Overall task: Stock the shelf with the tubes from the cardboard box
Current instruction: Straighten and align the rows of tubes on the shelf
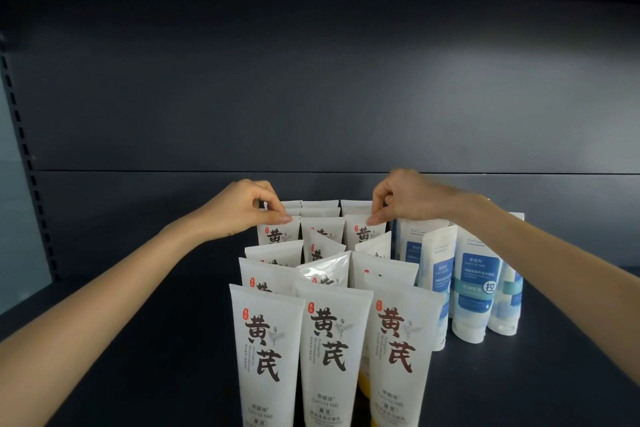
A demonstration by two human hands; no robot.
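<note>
Bottoms of front tubes (327, 354) cropped; L hand (247, 210), R hand (408, 199) pinch rear tubes (362, 234).

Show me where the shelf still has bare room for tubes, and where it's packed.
Bare shelf deck lies left of the white tubes and again right of the blue tubes. Crowded: the white rows in the middle, some tilted mid-block, standing close against the blue tubes.
</note>
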